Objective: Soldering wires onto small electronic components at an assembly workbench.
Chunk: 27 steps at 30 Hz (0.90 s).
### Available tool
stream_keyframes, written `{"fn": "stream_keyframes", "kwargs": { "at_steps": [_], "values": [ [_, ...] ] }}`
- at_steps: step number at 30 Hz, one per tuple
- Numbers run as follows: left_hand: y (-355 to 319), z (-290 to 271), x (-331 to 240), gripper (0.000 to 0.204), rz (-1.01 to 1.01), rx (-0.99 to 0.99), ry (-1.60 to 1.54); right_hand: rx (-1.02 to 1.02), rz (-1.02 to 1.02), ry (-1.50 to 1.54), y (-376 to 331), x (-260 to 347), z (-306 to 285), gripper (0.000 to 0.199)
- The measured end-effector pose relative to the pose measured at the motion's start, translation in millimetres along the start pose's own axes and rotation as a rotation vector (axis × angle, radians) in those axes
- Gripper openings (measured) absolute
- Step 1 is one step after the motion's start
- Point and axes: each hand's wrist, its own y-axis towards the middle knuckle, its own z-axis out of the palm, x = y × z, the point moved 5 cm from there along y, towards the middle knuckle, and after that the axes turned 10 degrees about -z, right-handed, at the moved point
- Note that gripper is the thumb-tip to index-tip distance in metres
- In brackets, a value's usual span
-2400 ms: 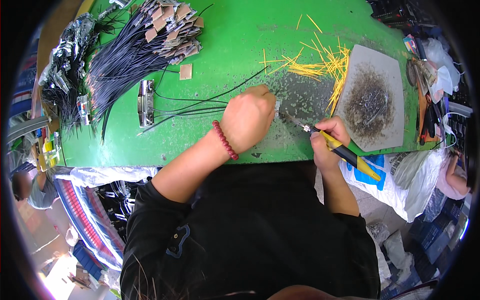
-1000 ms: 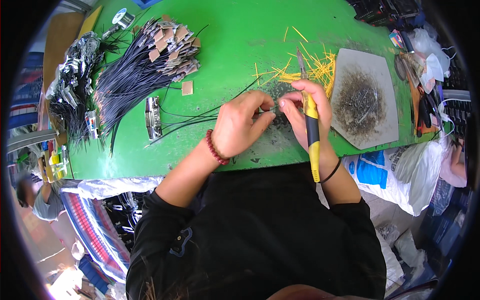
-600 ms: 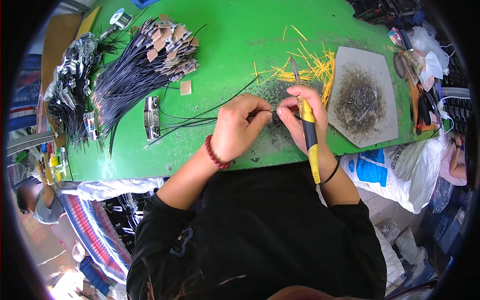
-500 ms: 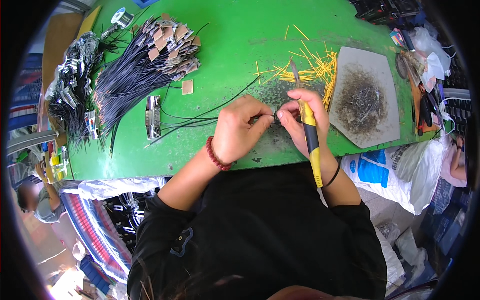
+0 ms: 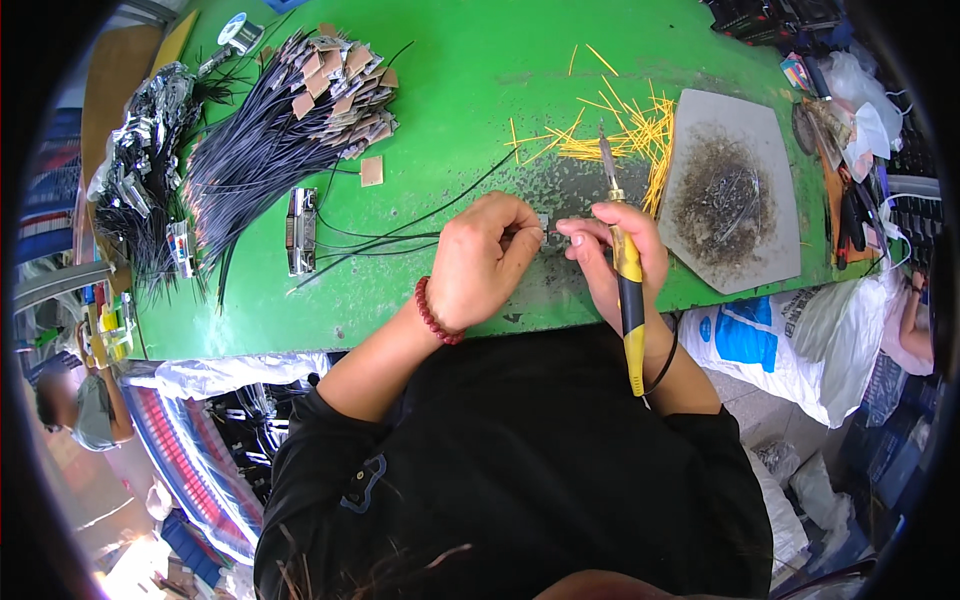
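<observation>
My left hand (image 5: 488, 255), with a red bead bracelet at its wrist, pinches the ends of thin black wires (image 5: 405, 246). A tiny piece shows at its fingertips, too small to name. The wires run left toward a shiny metal-cased part (image 5: 301, 232) lying on the green table. Close by on the right, my right hand (image 5: 640, 245) holds a yellow-and-black soldering iron (image 5: 632, 305) against its palm, tip pointing away from me. Its thumb and forefinger are extended near the left fingertips, with a small gap between the hands.
At the far left lie a big bundle of black wires (image 5: 260, 150) with tan square pads, a heap of metal parts (image 5: 150, 140) and a solder spool (image 5: 240, 34). Yellow thin tubes (image 5: 640, 135) lie scattered beside a scorched grey board (image 5: 785, 200). Tools (image 5: 850, 215) sit at the right edge.
My right hand has drawn slightly right, away from the left fingertips. The soldering iron has moved with it, its tip shifting right. My left hand has barely moved and keeps its pinch.
</observation>
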Motion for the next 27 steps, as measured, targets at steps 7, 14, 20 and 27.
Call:
{"fn": "stream_keyframes", "kwargs": {
  "at_steps": [7, 14, 20, 27],
  "values": [
    [-2, 2, 1, 0.005, -0.047, 0.033, 0.004, 0.061, -0.025, -0.037, 1, -1, 4, 0.03],
    [-3, 6, 3, 0.008, 0.07, -0.009, 0.115, -0.017, 0.115, -0.005, 3, -5, -8, 0.024],
    [-3, 16, 13, 0.011, 0.195, -0.045, 0.308, 0.104, 0.264, -0.036, -15, 0, -39, 0.049],
    [-1, 19, 11, 0.01, 0.19, -0.049, 0.373, -0.076, 0.267, 0.036, -23, -1, -47, 0.022]
  ]
}}
